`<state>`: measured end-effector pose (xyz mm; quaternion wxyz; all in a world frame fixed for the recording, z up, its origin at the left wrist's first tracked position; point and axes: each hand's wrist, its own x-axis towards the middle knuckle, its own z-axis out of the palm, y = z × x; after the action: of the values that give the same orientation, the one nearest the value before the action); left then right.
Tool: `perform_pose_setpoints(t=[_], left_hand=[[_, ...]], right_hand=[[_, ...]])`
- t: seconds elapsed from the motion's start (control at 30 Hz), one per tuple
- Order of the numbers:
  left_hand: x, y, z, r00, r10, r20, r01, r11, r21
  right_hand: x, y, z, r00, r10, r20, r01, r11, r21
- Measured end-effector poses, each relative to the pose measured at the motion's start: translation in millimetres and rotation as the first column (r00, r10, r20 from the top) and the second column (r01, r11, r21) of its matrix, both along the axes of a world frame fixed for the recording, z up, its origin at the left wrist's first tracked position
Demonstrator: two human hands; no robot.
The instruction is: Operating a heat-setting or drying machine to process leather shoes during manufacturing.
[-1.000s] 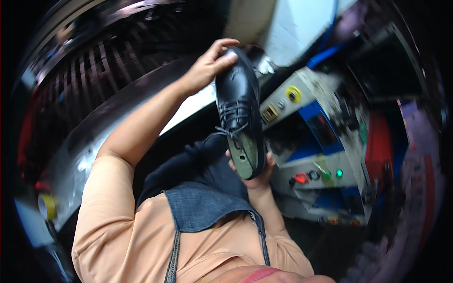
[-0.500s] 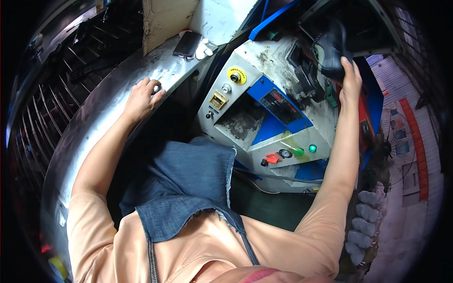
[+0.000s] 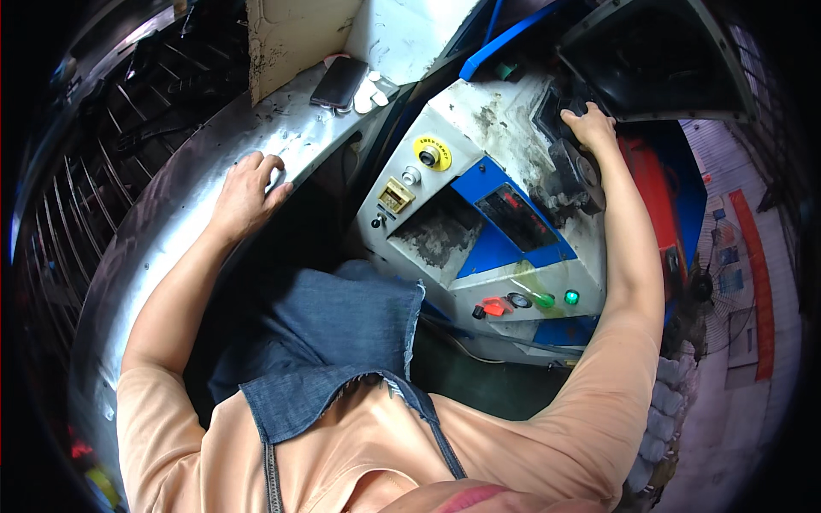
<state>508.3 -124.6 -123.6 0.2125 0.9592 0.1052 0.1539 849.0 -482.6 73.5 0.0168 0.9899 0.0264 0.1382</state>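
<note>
The black piece (image 3: 581, 98) sits between one and two o'clock, in the gloom atop the grey machine (image 3: 483, 107), hard by a dark hatch (image 3: 676, 64), and here's the person's right hand (image 3: 592, 131) right at it! Thumb set apart from the fingers, reaching over the near end; whether they squeeze, nobody can tell from here. Its outline is lost in shadow, but it looks likely to handle firm and smooth, perhaps a touch slippery, probably a one-hand weight; a broad grip across its sides should serve best. Over to ten o'clock: the left hand (image 3: 248, 197) rests on the metal bench (image 3: 295, 132), fingers loosely curled, nothing visible in them. A phone (image 3: 339, 83) lies at eleven; a green button (image 3: 571, 297) glows just past three!
</note>
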Motion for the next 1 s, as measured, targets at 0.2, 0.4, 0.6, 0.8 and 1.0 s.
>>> perform_pose_setpoints(t=[0.2,0.4,0.6,0.8,1.0], left_hand=[[3,2,-3,0.999,-0.031,0.032,0.031,1.000,-0.007],[2,7,-11,0.996,-0.029,0.079,0.026,0.999,0.032],[2,9,-17,0.993,-0.022,0.119,0.017,0.999,0.043],[7,5,-8,0.992,-0.050,0.115,0.052,0.998,-0.017],[-1,5,-4,0.993,-0.034,0.114,0.039,0.998,-0.041]], right_hand=[[19,-20,3,0.990,0.037,-0.139,-0.035,0.999,0.020],[-92,46,32,0.708,0.528,0.469,-0.524,0.838,-0.152],[-205,159,-130,0.165,0.969,0.184,-0.947,0.208,-0.245],[-141,165,-211,0.208,0.978,0.035,-0.813,0.192,-0.549],[-160,169,-204,0.202,0.978,-0.053,-0.844,0.146,-0.515]])
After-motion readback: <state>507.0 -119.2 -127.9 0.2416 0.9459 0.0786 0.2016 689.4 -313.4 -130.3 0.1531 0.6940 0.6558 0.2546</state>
